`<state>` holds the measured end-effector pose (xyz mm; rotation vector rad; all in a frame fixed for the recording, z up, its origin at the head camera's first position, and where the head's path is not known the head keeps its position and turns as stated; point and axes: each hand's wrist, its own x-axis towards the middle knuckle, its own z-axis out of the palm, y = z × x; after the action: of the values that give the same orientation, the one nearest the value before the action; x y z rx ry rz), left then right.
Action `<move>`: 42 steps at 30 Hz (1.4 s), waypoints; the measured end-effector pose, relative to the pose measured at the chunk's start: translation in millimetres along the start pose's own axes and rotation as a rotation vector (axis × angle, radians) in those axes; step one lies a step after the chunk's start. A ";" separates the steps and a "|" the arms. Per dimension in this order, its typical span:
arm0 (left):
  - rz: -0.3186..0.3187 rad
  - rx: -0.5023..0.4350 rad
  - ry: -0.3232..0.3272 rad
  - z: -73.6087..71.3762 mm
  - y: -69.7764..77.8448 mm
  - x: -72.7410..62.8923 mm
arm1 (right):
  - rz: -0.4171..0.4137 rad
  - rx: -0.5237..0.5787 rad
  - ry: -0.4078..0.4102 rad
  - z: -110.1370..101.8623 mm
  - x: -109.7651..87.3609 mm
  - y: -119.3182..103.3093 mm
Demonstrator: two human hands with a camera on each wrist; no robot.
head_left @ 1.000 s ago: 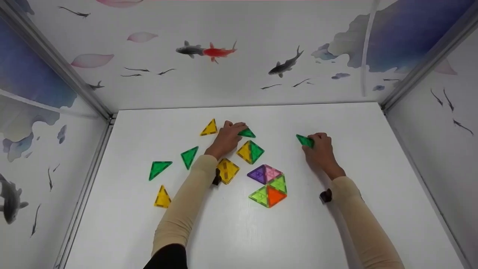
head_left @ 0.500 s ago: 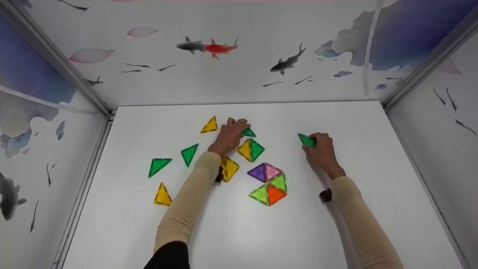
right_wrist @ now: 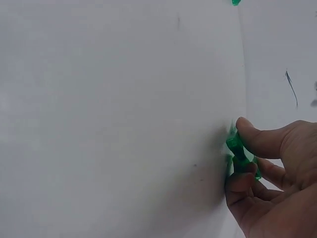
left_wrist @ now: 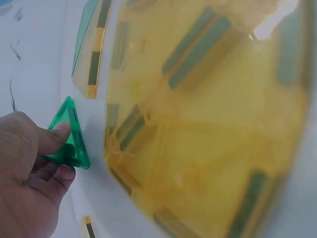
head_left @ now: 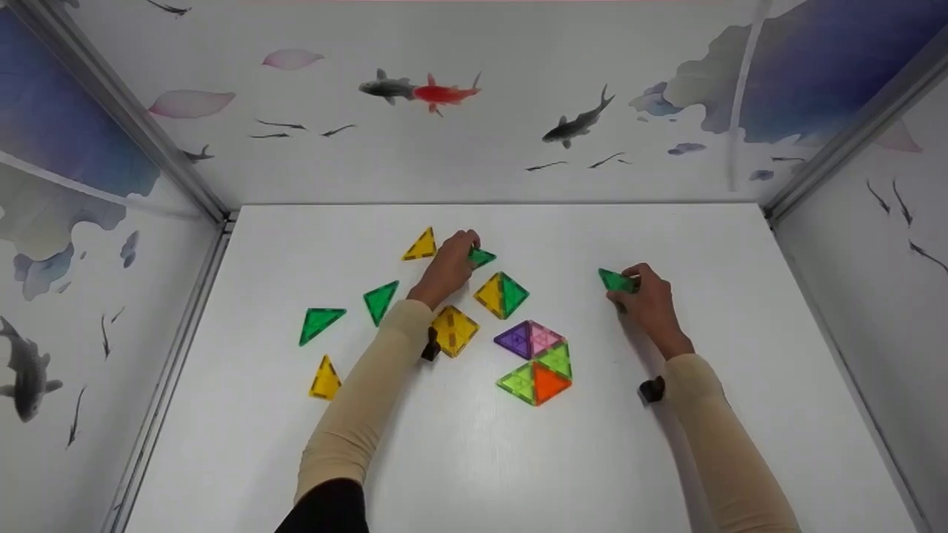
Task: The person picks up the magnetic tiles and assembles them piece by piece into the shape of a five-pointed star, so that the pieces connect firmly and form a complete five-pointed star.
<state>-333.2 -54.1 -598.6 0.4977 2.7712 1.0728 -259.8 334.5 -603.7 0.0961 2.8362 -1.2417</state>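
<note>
Two green triangular magnetic tiles are in the hands. The left hand, reaching to the back of the table, pinches one green tile. In the left wrist view, the thumb lies on that tile's face and fingers are beneath its lower edge. Off to the right, the right hand holds another green tile between thumb and fingers, its point facing left. Seen edge-on in the right wrist view, this tile is partly hidden by the fingers. A yellow-and-green tile pair lies just in front of the left hand.
A joined yellow tile pair lies beside the left wrist. Purple, pink, light green and orange tiles form a partial ring, including an orange tile. Loose green tiles and yellow tiles lie leftward. Printed walls enclose the white table.
The left hand has drawn its green tile slightly left, away from the yellow-and-green pair. The right hand stays nearly in place, its fingers now spread wider around its tile.
</note>
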 end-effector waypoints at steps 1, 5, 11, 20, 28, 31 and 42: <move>-0.005 -0.010 0.005 -2.7 -1.1 -3.2 | -0.005 0.010 0.002 -0.7 0.3 1.2; -0.053 -0.050 0.024 -13.7 -5.3 -16.9 | -0.012 0.032 0.022 -1.0 1.7 1.1; -0.068 -0.108 0.040 -24.0 -5.0 -35.8 | 0.001 0.085 0.061 0.0 -3.0 -9.7; -0.002 -0.112 0.037 -26.0 -2.1 -62.5 | -0.070 0.170 0.064 12.5 -15.8 -32.7; 0.036 -0.187 0.039 -18.3 6.4 -85.5 | -0.145 0.260 0.038 34.6 -30.9 -50.4; 0.054 -0.202 0.051 -14.2 10.5 -92.3 | -0.166 0.294 0.032 42.9 -36.4 -57.2; 0.073 -0.325 0.055 1.6 26.0 -112.1 | -0.219 0.354 -0.012 69.9 -59.9 -81.6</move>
<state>-221.0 -74.1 -582.1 0.5350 2.5642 1.5375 -205.1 225.5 -587.5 -0.2162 2.6394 -1.7700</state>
